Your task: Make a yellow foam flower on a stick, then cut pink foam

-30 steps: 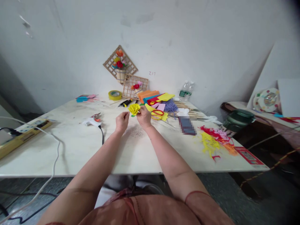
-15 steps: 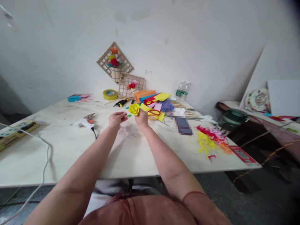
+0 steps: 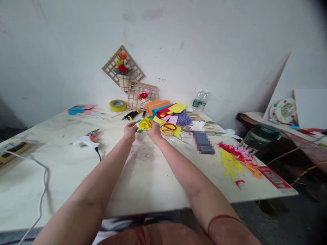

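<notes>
Two hands had come closer together than half a second before: my left hand (image 3: 129,131) now touched the yellow foam flower (image 3: 144,124), pinching a small green leaf piece (image 3: 140,130) beside it. My right hand (image 3: 154,129) gripped the flower, rolled and crinkled, above the table (image 3: 143,177), near the scissors (image 3: 168,128).

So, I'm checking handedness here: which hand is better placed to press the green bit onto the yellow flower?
Probably the left hand: it pinches the green piece beside the yellow flower, which the right hand grips.
</notes>
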Demonstrator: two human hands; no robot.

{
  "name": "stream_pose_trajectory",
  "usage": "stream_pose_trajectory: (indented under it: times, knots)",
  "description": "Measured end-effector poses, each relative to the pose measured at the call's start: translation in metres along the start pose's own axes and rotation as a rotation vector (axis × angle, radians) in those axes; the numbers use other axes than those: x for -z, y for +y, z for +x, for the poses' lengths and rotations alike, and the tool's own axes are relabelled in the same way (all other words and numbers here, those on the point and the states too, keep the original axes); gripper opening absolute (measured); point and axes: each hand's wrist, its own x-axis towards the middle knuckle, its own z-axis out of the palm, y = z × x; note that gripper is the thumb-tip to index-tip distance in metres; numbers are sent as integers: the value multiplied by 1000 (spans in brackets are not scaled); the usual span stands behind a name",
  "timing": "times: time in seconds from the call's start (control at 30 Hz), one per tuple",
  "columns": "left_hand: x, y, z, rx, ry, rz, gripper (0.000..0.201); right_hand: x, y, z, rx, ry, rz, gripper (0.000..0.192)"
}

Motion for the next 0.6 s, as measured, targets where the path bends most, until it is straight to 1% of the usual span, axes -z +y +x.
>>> stream_pose_trajectory:
  times: [0.1, 0.2, 0.37, 0.43, 0.6]
  knots:
    - [-6, 2, 16, 33, 97, -28, 17, -3, 8, 7, 23, -11, 22, 25]
    - [-11, 4, 30, -14, 124, -18, 17, -6, 15, 11, 72, -65, 48, 34]
    - [-10, -7, 47, -84, 103, -4, 20, -12, 27, 19, 95, -134, 26, 40]
    - [-9, -14, 51, -94, 82, 6, 22, -15, 31, 22, 113, -149, 14, 39]
    - [-8, -28, 60, -109, -1, -26, 25, -23, 43, 25, 91, -205, -17, 33]
